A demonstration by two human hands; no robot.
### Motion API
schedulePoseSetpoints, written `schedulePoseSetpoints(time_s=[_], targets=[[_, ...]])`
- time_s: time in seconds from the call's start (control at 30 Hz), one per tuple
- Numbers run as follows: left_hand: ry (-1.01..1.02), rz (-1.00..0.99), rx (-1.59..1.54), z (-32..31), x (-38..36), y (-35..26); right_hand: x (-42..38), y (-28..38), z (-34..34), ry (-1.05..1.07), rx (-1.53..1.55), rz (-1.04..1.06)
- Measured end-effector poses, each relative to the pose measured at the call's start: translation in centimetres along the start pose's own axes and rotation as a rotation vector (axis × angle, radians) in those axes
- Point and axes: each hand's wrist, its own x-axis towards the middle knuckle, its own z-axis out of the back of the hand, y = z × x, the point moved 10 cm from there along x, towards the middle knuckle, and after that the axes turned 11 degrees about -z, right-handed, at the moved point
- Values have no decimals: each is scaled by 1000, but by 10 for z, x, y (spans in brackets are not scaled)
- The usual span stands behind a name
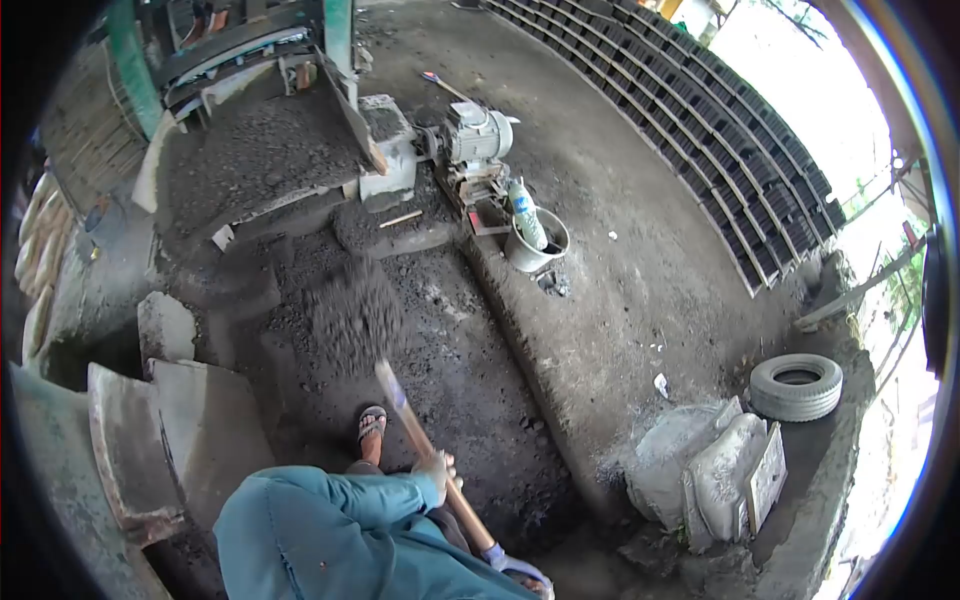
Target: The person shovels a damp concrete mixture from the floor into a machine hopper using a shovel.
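**Smooth shovel [466, 513], gritty ground [455, 340]**

The left hand [437, 473] wraps the shovel's round wooden shaft [411, 423], its far end beside blurred, crumbly dark material [357, 312]. At the curved lavender handle [495, 556], the right hand [533, 585] barely shows; I cannot tell its grip.

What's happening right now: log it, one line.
left hand: gripping long handle | dark loose material: blurred, at handle's far end | bottle: in bucket
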Motion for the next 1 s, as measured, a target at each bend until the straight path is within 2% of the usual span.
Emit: schedulePoseSetpoints(time_s=[0.1, 0.13, 0.17, 0.2, 0.23, 0.27, 0.3, 0.33, 0.37, 0.4, 0.43, 0.47, 0.5, 0.53, 0.57, 0.63, 0.73, 0.77, 0.83, 0.87, 0.9, 0.93, 1.0], targets=[[103, -151, -108, -64, -49, -117, -12, 43, -47, 164, -36, 122], [207, -218, -86, -91, -65, -165, -17, 63, -69, 223, -47, 196], [210, -199, -139, -112, -83, -204, -23, 84, -97, 293, -44, 282], [221, -279, -145, -133, -108, -253, 26, 105, -108, 291, -74, 562], [364, -302, -178, -158, -124, -296, 50, 118, -143, 588, 207, 453], [505, -339, -204, -179, -128, -338, -53, 177, -213, 823, 225, 642], [541, -411, -195, -193, -148, -378, -106, 210, -242, 681, 194, 777], [731, -498, -174, -210, -167, -415, -134, 234, -269, 614, 116, 834], [733, -549, -241, -213, -178, -446, -167, 252, -297, 581, 30, 959], [687, -603, -251, -210, -175, -474, -194, 267, -310, 302, -198, 1468], [605, -664, -282, -200, -183, -496, -236, 268, -340, 239, -427, 1585], [616, -698, -303, -188, -178, -512, -265, 256, -369, 325, -534, 1958], [623, -724, -319, -173, -168, -525, -285, 234, -394, 410, -692, 2182], [615, -744, -322, -152, -159, -532, -285, 205, -428, 348, -1171, 2207], [602, -756, -321, -128, -147, -531, -287, 181, -447, 415, -1343, 2175], [461, -728, -281, -73, -91, -513, -227, 121, -481, 584, -1670, 1987], [333, -553, -259, -42, -44, -460, -146, 71, -506, 599, -1808, 1699], [314, -511, -281, -32, -9, -447, -98, 52, -517, 556, -1808, 1706], [270, -555, -267, -18, 43, -440, -67, 42, -529, 597, -1754, 1673], [167, -599, -234, -6, 67, -438, -46, 39, -539, 590, -1935, 1460], [65, -642, -200, 5, 86, -437, -29, 43, -551, 581, -2100, 1236], [6, -649, -224, 13, 98, -436, -35, 66, -559, 521, -2148, 1107], [-144, -690, -172, 27, 109, -437, -23, 107, -580, 430, -1926, 1117]])
